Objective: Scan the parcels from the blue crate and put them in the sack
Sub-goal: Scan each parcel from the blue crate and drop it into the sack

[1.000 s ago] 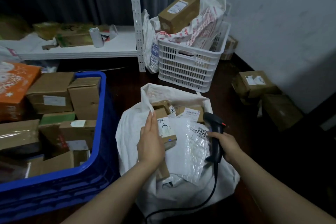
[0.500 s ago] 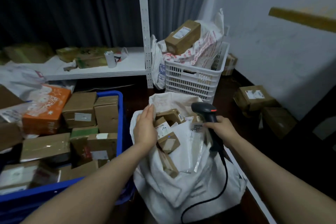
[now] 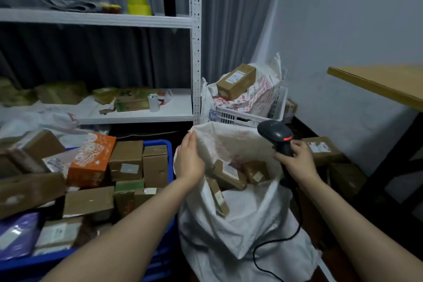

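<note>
Some parcels (image 3: 229, 176) half-buried in sack (image 3: 240, 231)

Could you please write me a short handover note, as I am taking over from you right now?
Left hand: holds no parcel, lies against the left rim of the sack; whether it pinches the cloth cannot be told.
Right hand: grips the scanner at the sack's right rim.
Done: several parcels lie in the sack.
Left: the blue crate, left of the sack, is full of boxes; scan each and drop it in.
</note>
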